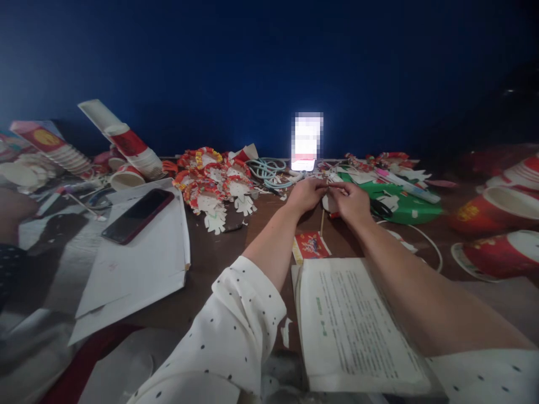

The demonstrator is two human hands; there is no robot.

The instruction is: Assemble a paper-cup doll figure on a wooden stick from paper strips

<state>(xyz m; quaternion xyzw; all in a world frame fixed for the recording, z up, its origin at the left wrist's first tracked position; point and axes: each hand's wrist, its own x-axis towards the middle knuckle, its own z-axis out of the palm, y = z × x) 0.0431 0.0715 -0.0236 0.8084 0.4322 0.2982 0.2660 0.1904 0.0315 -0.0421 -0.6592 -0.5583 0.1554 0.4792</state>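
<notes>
At the middle of the desk, my left hand point(307, 194) and my right hand point(352, 203) meet with their fingertips pinched close together. What they pinch is small and mostly hidden by the fingers. A thin tan stick point(322, 223) shows just below the fingertips; whether it is held I cannot tell. Under my right hand part of a red and white piece point(332, 214) is visible. Nearer to me lie a red printed card point(311, 246) and a booklet of printed text point(353, 320), partly below my right forearm.
A lit phone point(304, 151) stands behind my hands. Red and white paper cutouts point(214, 182) are heaped to the left, near a dark phone point(138, 216) on white sheets point(130, 275). Rightward are a green sheet point(415, 207), a pen point(408, 185) and paper cups point(497, 210). Another person's hand point(17, 210) is far left.
</notes>
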